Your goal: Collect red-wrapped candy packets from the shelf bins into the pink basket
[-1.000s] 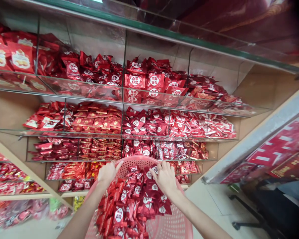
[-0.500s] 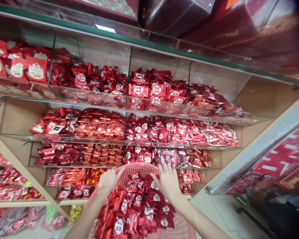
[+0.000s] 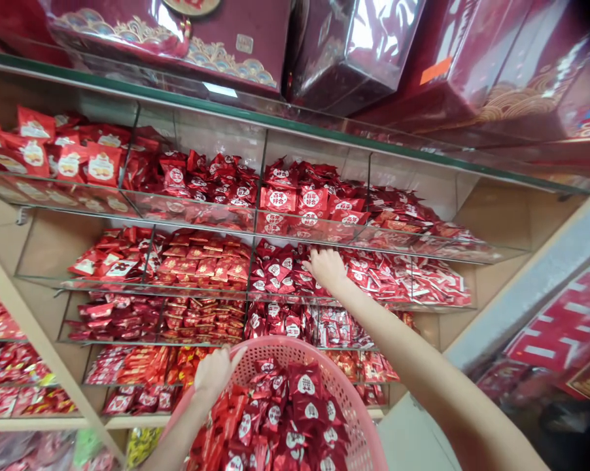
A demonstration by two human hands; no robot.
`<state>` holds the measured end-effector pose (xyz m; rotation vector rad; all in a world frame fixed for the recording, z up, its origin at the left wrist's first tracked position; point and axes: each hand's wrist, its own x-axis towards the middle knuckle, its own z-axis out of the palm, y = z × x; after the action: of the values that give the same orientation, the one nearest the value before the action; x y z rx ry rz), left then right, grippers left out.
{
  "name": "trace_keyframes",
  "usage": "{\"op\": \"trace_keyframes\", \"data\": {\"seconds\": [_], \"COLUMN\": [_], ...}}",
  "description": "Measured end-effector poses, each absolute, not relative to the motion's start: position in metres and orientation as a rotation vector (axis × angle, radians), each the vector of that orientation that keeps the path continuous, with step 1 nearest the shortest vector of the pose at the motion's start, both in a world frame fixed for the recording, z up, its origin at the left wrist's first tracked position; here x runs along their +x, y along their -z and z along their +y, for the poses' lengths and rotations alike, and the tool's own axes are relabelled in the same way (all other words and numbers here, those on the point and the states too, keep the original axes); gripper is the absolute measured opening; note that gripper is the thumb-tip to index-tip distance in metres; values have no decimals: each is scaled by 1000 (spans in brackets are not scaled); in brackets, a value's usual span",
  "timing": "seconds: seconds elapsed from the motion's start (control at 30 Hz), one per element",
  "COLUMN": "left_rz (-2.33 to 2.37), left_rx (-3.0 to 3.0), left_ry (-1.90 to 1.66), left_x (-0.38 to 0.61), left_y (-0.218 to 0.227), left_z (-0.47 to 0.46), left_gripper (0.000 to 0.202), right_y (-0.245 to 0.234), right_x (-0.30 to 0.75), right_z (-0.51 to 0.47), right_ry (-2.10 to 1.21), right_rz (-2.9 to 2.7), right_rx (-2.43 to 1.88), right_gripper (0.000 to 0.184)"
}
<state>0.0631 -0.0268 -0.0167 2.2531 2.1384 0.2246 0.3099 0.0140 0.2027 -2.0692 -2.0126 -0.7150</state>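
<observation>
My left hand [image 3: 213,374] is closed on the left rim of a pink perforated plastic basket [image 3: 361,418]. Red and dark red candy packets [image 3: 295,418] with white labels fill much of it. Higher up, my right hand [image 3: 328,268] reaches into a glass-fronted shelf compartment at the dark red packets [image 3: 274,268] with white round labels. Its fingers are curled downward and partly hidden, so whatever they hold cannot be made out.
Glass dividers split the shelves into bins of red packets [image 3: 207,258]. A green-edged glass shelf [image 3: 187,108] above carries wrapped maroon gift boxes [image 3: 354,52]. A slanting wooden post [image 3: 34,333] stands at left, and pale floor [image 3: 413,438] shows at lower right.
My right hand has left the packets near the basket's right side and moved up to the shelf compartment. My left hand stays on the rim. The view has tilted upward slightly.
</observation>
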Motion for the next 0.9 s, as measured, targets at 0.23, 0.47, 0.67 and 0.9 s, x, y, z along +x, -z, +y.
{"op": "trace_keyframes", "data": {"seconds": [0.23, 0.47, 0.67, 0.9], "left_rz": [2124, 2135, 2139, 2124], "left_rx": [2295, 2307, 2306, 2259], "left_ry": [-228, -202, -205, -196], "left_x": [62, 63, 64, 64], "left_y": [16, 13, 13, 12], "left_z": [-26, -27, -29, -29], "left_gripper": [67, 66, 66, 67], "right_y": [-200, -191, -185, -194], "right_x": [300, 301, 307, 322], "right_z": [48, 43, 38, 37], "right_ry": [351, 384, 417, 361], "right_rz": [-1969, -1949, -2025, -2131], "right_rx": [-2344, -2342, -2256, -2139], "right_gripper": [37, 39, 38, 40]}}
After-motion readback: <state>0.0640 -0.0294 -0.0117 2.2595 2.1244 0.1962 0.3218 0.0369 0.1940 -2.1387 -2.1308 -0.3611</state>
